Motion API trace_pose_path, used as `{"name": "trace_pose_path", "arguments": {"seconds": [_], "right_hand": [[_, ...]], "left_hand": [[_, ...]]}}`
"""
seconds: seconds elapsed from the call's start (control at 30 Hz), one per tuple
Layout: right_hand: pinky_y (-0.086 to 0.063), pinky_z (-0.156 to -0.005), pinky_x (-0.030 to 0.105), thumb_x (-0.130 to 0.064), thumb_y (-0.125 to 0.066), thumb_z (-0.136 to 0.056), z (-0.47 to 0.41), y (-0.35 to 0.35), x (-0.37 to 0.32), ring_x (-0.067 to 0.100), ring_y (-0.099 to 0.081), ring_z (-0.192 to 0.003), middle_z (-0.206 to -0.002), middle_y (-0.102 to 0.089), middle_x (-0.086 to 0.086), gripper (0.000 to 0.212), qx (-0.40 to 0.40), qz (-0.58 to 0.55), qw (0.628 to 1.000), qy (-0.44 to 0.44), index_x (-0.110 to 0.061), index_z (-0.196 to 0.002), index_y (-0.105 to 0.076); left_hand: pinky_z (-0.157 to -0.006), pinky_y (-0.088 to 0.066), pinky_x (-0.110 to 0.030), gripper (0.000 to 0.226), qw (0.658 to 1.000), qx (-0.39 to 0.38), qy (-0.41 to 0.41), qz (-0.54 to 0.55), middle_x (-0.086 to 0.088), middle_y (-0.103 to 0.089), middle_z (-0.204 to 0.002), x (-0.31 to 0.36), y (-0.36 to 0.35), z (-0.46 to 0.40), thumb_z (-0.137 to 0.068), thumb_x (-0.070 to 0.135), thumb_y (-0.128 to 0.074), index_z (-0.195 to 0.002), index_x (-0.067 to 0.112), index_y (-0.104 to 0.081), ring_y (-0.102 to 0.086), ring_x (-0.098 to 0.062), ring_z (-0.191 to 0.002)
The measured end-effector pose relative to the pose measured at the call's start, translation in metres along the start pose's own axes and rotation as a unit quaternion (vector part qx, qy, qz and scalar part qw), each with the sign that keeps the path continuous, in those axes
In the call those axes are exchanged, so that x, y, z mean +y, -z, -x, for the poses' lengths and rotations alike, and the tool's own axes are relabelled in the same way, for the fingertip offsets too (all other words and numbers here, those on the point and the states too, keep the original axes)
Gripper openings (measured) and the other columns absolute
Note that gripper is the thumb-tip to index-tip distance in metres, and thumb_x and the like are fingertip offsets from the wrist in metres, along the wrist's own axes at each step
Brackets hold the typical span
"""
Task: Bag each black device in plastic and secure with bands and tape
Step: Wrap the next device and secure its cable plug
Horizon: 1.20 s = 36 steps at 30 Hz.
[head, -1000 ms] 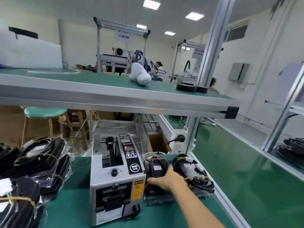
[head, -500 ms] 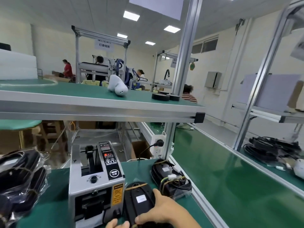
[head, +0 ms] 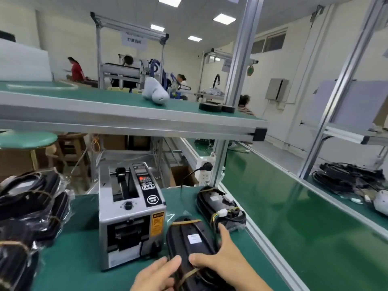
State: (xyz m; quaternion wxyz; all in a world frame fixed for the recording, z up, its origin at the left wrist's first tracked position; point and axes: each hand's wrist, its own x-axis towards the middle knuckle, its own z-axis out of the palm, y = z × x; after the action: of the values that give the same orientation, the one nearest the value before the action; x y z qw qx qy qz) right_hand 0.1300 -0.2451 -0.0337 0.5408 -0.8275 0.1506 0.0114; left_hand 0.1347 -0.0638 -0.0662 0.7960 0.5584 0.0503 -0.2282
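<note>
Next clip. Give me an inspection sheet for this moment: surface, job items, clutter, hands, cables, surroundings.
Surface: green bench mat, a shelf above it.
Job's things: banded black device under both hands; a second device with loose wiring behind it; bagged devices piled at left; tape dispenser beside the held device.
Clutter: white object and black tape rolls on the shelf.
Hands: left hand and right hand both grip the near end of the device.
Cables: black plug lead to a white socket strip; cable heap on the next bench.
Surroundings: other workers at far stations, green stool.
</note>
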Motion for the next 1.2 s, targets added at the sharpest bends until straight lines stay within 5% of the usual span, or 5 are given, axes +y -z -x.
{"name": "trace_pose_path", "arguments": {"seconds": [0.53, 0.7, 1.0, 1.1, 1.2], "right_hand": [[-0.032, -0.108, 0.017, -0.048, -0.079, -0.065, 0.089, -0.030, -0.034, -0.015, -0.041, -0.124, -0.133, -0.048, -0.031, 0.068, -0.058, -0.028, 0.977, 0.205, -0.055, -0.126, -0.048], [-0.048, -0.080, 0.018, -0.024, -0.074, -0.082, 0.093, -0.053, -0.077, 0.006, -0.064, -0.090, -0.095, -0.071, -0.004, 0.011, -0.141, -0.071, 0.939, 0.305, -0.016, -0.089, -0.074], [-0.037, -0.060, 0.025, -0.060, -0.048, -0.088, 0.092, -0.055, -0.126, 0.010, -0.048, -0.061, -0.066, -0.054, 0.001, 0.047, 0.016, 0.093, 0.959, 0.267, -0.015, -0.076, -0.057], [-0.044, -0.070, 0.021, -0.096, -0.046, -0.051, 0.139, -0.080, -0.108, -0.011, -0.059, -0.076, -0.086, -0.064, -0.029, 0.063, -0.132, 0.115, 0.967, 0.184, -0.048, -0.091, -0.058], [-0.049, -0.074, 0.017, -0.067, -0.076, -0.051, 0.139, -0.104, -0.096, -0.012, -0.063, -0.085, -0.097, -0.066, -0.033, 0.059, -0.163, 0.052, 0.966, 0.193, -0.057, -0.105, -0.053]], "left_hand": [[-0.067, -0.052, -0.010, 0.069, 0.934, 0.069, -0.299, -0.185, 0.004, -0.076, -0.090, 0.028, 0.083, 0.113, -0.038, 0.007, -0.083, -0.093, 0.045, -0.066, -0.071, -0.007, -0.077], [-0.074, -0.055, -0.020, 0.086, 0.950, 0.014, -0.278, -0.143, -0.011, -0.074, -0.097, 0.012, 0.101, 0.123, -0.028, 0.010, -0.094, -0.107, 0.022, -0.063, -0.071, -0.018, -0.084], [-0.074, -0.053, -0.015, 0.090, 0.944, 0.120, -0.297, -0.078, -0.003, -0.075, -0.096, -0.008, 0.109, 0.135, -0.025, 0.016, -0.088, -0.110, 0.018, -0.058, -0.070, -0.009, -0.083], [-0.067, -0.046, -0.001, 0.068, 0.879, 0.294, -0.359, -0.111, 0.009, -0.072, -0.092, -0.017, 0.069, 0.131, -0.043, 0.013, -0.091, -0.095, 0.037, -0.056, -0.063, 0.010, -0.073], [-0.071, -0.041, -0.001, 0.023, 0.820, 0.315, -0.439, -0.186, 0.026, -0.065, -0.090, -0.015, 0.030, 0.146, -0.064, 0.057, -0.064, -0.083, 0.045, -0.059, -0.062, 0.003, -0.074]]}}
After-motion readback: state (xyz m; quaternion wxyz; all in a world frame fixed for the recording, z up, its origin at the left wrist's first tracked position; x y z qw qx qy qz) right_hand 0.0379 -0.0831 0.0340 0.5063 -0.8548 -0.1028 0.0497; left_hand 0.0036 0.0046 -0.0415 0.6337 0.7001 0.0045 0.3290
